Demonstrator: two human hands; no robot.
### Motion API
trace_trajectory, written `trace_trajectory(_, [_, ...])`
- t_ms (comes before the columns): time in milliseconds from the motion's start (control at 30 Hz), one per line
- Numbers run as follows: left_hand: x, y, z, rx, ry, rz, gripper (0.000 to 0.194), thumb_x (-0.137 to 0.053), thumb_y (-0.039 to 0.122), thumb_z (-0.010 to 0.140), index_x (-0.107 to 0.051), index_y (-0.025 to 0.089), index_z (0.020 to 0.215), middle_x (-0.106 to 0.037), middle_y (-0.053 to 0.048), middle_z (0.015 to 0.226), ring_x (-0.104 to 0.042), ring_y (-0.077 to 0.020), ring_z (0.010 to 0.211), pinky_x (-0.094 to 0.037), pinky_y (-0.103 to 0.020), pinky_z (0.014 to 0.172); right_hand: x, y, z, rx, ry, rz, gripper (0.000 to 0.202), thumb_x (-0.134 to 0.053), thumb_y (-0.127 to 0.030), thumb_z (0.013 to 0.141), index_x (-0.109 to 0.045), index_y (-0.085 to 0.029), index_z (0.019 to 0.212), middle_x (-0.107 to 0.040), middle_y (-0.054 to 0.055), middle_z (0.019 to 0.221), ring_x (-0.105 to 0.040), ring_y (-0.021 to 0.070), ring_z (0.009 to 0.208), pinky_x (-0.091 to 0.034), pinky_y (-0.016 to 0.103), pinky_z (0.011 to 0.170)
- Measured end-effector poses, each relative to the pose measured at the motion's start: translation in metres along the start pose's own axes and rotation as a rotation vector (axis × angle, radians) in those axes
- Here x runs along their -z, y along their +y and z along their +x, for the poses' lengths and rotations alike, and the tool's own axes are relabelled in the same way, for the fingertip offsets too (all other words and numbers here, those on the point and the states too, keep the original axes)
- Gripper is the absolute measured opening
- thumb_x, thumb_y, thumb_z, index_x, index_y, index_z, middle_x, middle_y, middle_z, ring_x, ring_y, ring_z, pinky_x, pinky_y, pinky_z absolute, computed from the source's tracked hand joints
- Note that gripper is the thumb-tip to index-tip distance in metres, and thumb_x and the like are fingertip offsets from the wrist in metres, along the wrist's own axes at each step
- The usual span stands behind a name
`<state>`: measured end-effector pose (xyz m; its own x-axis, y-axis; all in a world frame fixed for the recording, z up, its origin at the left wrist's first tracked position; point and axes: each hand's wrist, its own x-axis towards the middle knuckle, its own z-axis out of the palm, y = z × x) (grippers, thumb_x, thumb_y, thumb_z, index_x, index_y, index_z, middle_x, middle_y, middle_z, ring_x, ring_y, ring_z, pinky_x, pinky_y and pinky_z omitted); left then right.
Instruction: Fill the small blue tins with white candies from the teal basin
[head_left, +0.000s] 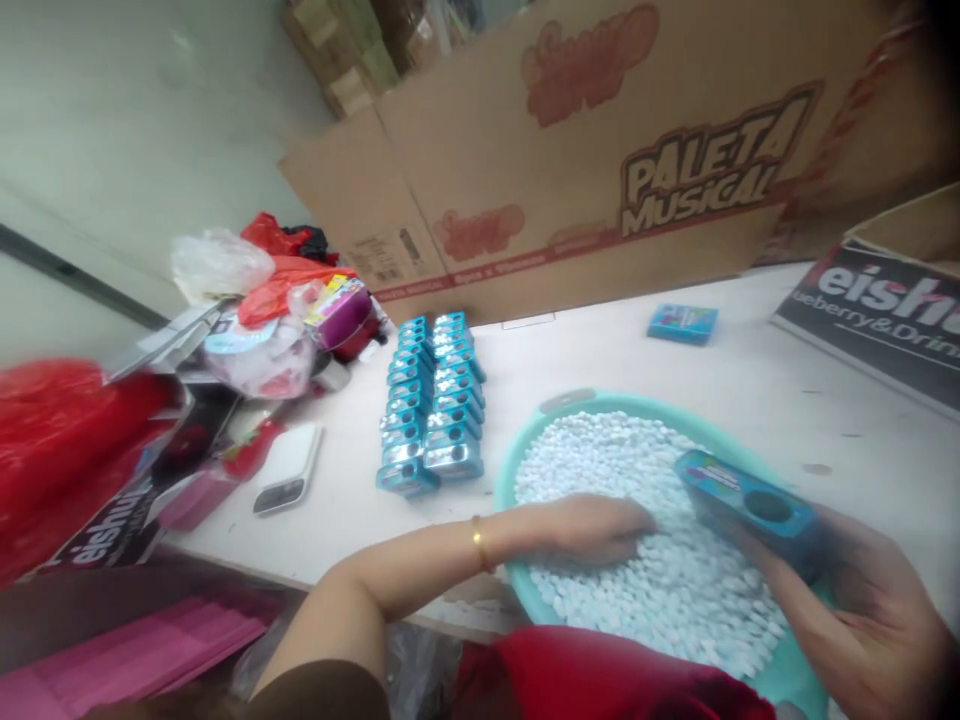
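My left hand (600, 528) is pushed into a heap of small white candies (600, 455), its fingers curled and partly buried among them. The candies fill a wide turquoise basin (517, 585) on the table. Over the right side of that basin, my right hand (870, 610) grips a small blue box (720, 490), tilted, with a dark round hole in the face toward me. Left of the basin stand two rows of similar blue boxes (454, 455), packed close together. Another blue packet (682, 323) lies flat beyond the basin.
A large cardboard carton (570, 200) closes off the back of the table (592, 350). At right stands an open printed box (877, 310). A white device (289, 468), red plastic bags (67, 440) and mixed packaging crowd the left. Pink stacked material (150, 650) sits below the table edge.
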<state>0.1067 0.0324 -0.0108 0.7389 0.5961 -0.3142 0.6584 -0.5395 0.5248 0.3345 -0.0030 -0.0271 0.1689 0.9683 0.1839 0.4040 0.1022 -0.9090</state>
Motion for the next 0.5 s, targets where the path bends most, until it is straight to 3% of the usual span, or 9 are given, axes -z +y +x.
trace_trajectory(100, [0.026,0.0,-0.03,-0.013,0.041,-0.029,0.023,-0.052,0.026,0.097,-0.056,0.014,0.116,-0.066,-0.01,0.113,-0.063,-0.0203,0.098,-0.05,-0.029,0.085,-0.001,-0.002,0.003,0.026,0.031,-0.071,0.043,-0.067,-0.056,0.079,-0.061,-0.033,0.115,-0.065,0.008,0.105,-0.063,0.0373,0.096,-0.052,0.059,0.086])
trace_trajectory(167, [0.05,0.002,-0.049,-0.004,0.094,-0.047,0.022,-0.046,0.025,0.099,-0.055,0.014,0.115,-0.065,-0.012,0.11,-0.062,-0.0223,0.097,-0.049,-0.033,0.084,-0.002,-0.004,0.005,0.13,-0.009,-0.058,0.034,-0.064,-0.045,0.085,-0.059,-0.029,0.115,-0.065,0.007,0.103,-0.065,0.0306,0.093,-0.056,0.049,0.083])
trace_trajectory(267, [0.088,0.01,-0.067,0.061,0.158,-0.086,0.019,-0.045,0.03,0.1,-0.055,0.019,0.113,-0.064,-0.007,0.104,-0.06,-0.0191,0.091,-0.048,-0.031,0.08,-0.004,-0.009,0.009,0.283,-0.1,-0.069,0.031,-0.058,-0.025,0.09,-0.055,-0.027,0.121,-0.065,0.006,0.112,-0.064,0.0247,0.103,-0.054,0.042,0.092])
trace_trajectory(367, [0.118,0.028,-0.07,0.049,0.15,0.044,0.018,-0.043,0.03,0.101,-0.055,0.02,0.11,-0.062,-0.005,0.097,-0.059,-0.0176,0.085,-0.047,-0.03,0.074,-0.006,-0.014,0.008,0.388,-0.174,-0.07,0.039,-0.052,-0.013,0.09,-0.051,-0.026,0.127,-0.062,0.007,0.121,-0.06,0.0234,0.114,-0.05,0.041,0.1])
trace_trajectory(500, [0.138,0.059,-0.058,0.053,0.068,0.333,0.014,-0.043,0.02,0.099,-0.056,0.018,0.094,-0.06,-0.004,0.083,-0.058,-0.0162,0.068,-0.044,-0.028,0.061,-0.01,-0.02,0.005,0.466,-0.209,-0.058,0.044,-0.051,-0.007,0.088,-0.049,-0.025,0.128,-0.061,0.008,0.12,-0.058,0.0233,0.114,-0.051,0.041,0.1])
